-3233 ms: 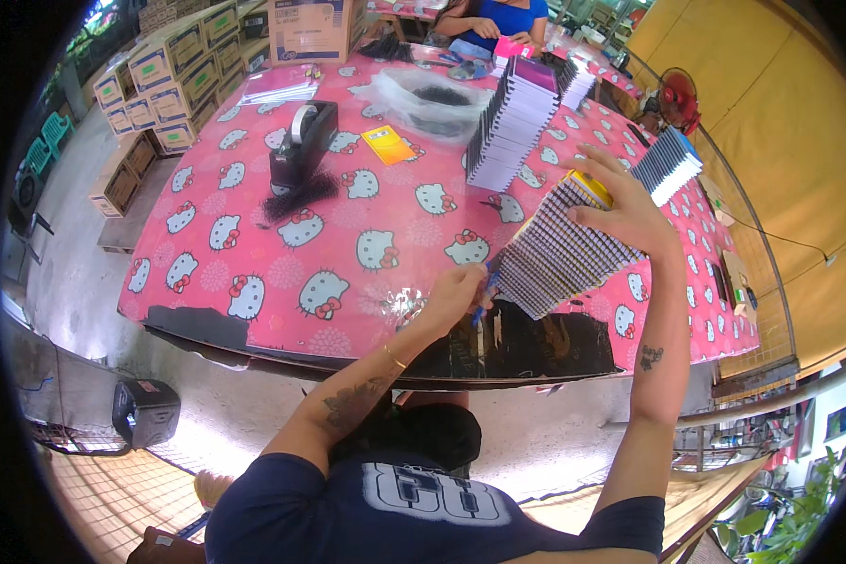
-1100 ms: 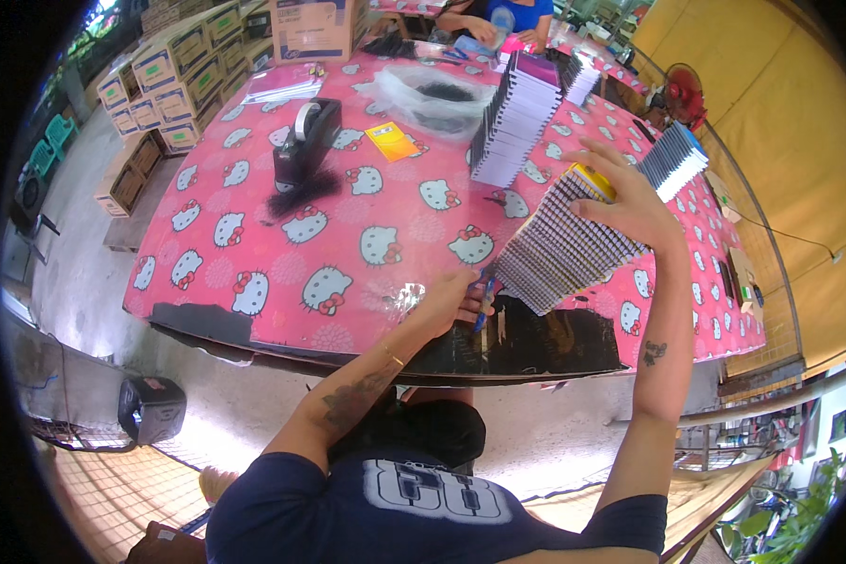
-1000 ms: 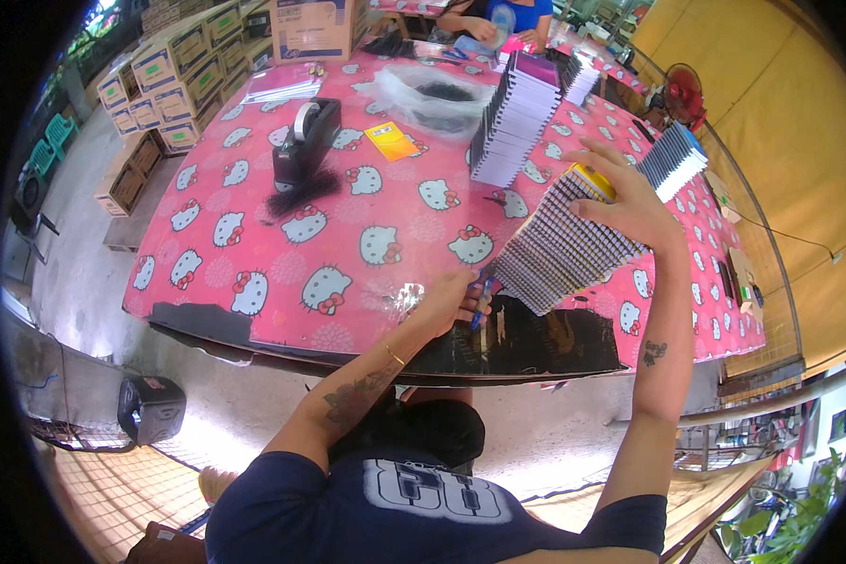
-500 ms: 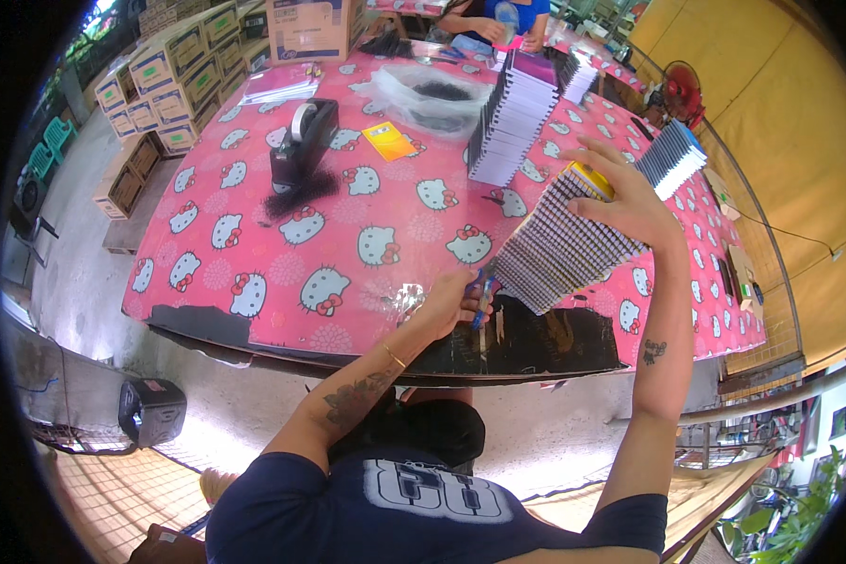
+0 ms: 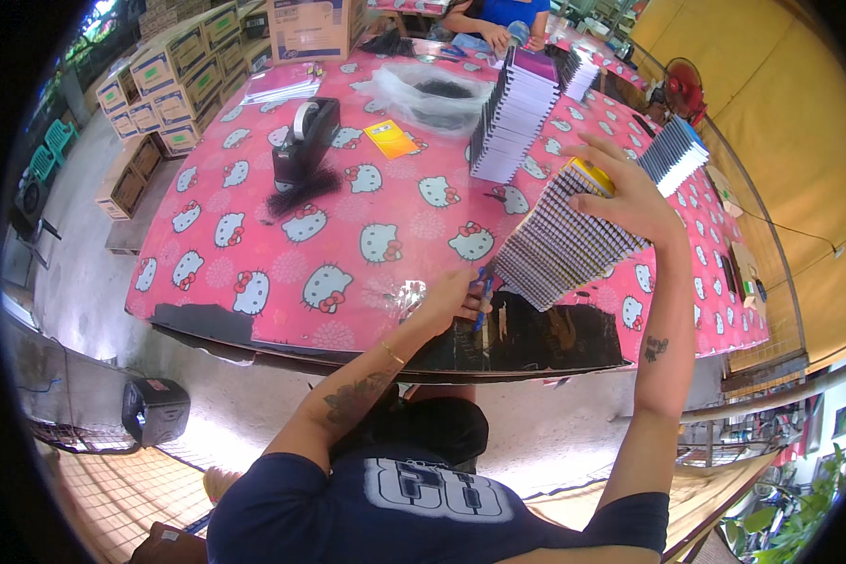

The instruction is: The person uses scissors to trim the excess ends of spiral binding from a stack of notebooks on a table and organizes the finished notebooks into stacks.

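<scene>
A tall stack of spiral-bound notebooks [image 5: 569, 242] leans at a slant near the table's front edge, its coil bindings facing me and a yellow cover on top. My right hand [image 5: 625, 193] grips the upper end of this stack, thumb on the coil side and fingers over the top. Low at the stack's left corner, my left hand [image 5: 459, 299] is closed around blue-handled pliers [image 5: 482, 305]. The pliers' tip is by the bottom coils, too small to make out clearly.
Other notebook stacks stand behind [image 5: 517, 117] and at right [image 5: 672, 158]. A black tape dispenser [image 5: 305, 141], dark bristly strands [image 5: 303, 193], a yellow card [image 5: 390, 139] and a plastic bag [image 5: 428, 99] lie on the pink table [image 5: 282, 315]. Across it sits a person [image 5: 498, 23].
The pliers' blue handles have come closer together in my left hand. My right hand keeps its hold on the stack. Across the table, the other person's hands have shifted slightly.
</scene>
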Tool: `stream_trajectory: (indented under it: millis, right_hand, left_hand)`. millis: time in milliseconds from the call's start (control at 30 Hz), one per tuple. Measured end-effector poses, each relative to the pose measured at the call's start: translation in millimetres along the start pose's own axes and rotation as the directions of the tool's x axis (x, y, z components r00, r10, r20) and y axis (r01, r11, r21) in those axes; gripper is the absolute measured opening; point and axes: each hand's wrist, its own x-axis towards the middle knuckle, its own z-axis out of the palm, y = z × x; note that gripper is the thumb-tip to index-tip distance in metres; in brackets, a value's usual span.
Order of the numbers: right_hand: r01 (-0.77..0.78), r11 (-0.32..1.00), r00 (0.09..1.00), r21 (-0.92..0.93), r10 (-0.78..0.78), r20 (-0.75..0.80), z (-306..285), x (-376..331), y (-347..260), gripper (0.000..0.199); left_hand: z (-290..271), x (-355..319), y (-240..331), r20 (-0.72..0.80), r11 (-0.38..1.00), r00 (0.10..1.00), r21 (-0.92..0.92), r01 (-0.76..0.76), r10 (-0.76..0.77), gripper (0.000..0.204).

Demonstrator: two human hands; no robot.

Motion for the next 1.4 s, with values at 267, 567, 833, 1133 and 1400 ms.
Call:
stream_trajectory:
  millis: [267, 567, 833, 1133, 1400]
  right_hand:
    - [0.022, 0.999, 1.000, -0.042, -0.022, -0.015, 3, 1, 3, 0.063]
    - [-0.001, 1.000, 1.000, 0.024, 0.001, -0.010, 1, -1, 2, 0.062]
    - [0.010, 1.000, 1.000, 0.012, -0.010, -0.016, 0, -1, 4, 0.062]
    - [0.053, 0.999, 0.998, -0.013, -0.053, -0.040, 3, 1, 6, 0.061]
    - [0.078, 0.995, 0.997, 0.060, -0.076, -0.029, 1, 1, 9, 0.056]
  left_hand:
    - [-11, 17, -4, 0.027, 0.778, 0.969, 0.591, -0.215, 0.247, 0.032]
    - [-14, 6, 8, 0.020, 0.994, 0.999, 0.106, 0.030, -0.033, 0.031]
    - [-11, 5, 12, 0.043, 0.998, 0.998, 0.060, 0.033, -0.036, 0.032]
    - [-8, 12, 7, 0.158, 0.281, 0.898, 0.915, -0.289, 0.410, 0.031]
    - [-14, 1, 18, 0.010, 0.968, 0.997, 0.240, 0.073, -0.078, 0.029]
